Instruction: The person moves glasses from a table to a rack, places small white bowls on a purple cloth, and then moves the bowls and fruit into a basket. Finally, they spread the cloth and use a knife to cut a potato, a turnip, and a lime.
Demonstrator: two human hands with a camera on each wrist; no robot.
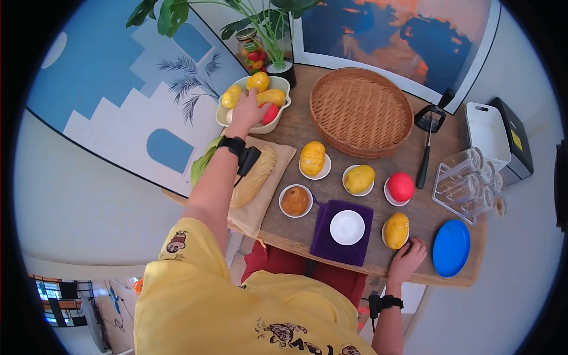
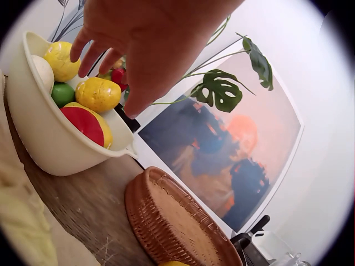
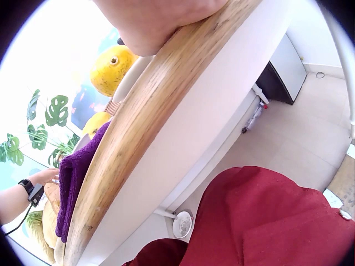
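My left hand (image 1: 248,112) reaches over a cream basin (image 2: 44,138) at the back left, fingers spread and pointing down in the left wrist view. Inside lie several yellow fruits (image 2: 99,93), a green round item (image 2: 63,95), a whitish one (image 2: 42,73) and a red-faced piece (image 2: 83,125). No item shows in that hand's grasp. At the front right edge of the table, my right hand (image 1: 409,259) rests with loosely bent fingers, beside a small white bowl holding a yellow fruit (image 1: 396,229). A white bowl (image 1: 347,227) sits on a folded purple cloth (image 1: 322,244).
More small bowls carry yellow fruits (image 1: 360,178), a red ball (image 1: 400,186) and a brown lumpy item (image 1: 295,201). Behind them stands a round wicker basket (image 1: 361,112). A blue plate (image 1: 451,248), a glass rack (image 1: 464,186) and a black-handled utensil (image 1: 423,163) are at right.
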